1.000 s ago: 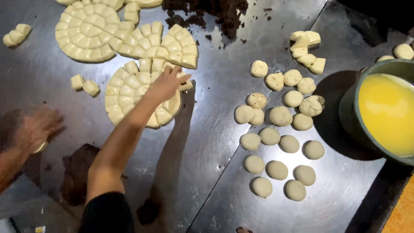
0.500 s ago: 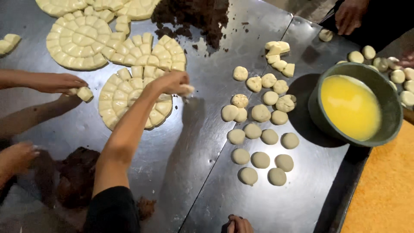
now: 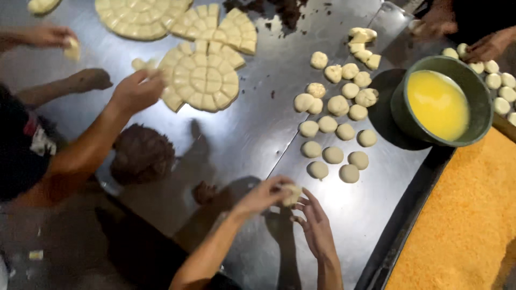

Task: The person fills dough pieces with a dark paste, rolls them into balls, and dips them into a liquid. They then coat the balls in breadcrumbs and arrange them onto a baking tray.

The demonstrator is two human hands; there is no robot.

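1. Low in the view, the left hand [image 3: 263,196] pinches a small dough piece [image 3: 292,194], fingers closed around it, above the steel table [image 3: 252,134].
2. The right hand [image 3: 316,228] sits just beside it at five o'clock, fingers spread wide, fingertips near the dough.
3. At one o'clock, rolled dough balls [image 3: 333,131] lie in rows.
4. Further right, a green bowl [image 3: 473,91] holds yellow liquid, with orange crumbs [image 3: 473,225] below it.
5. At eleven o'clock, another person's hand [image 3: 137,91] reaches the scored dough disc [image 3: 204,80].
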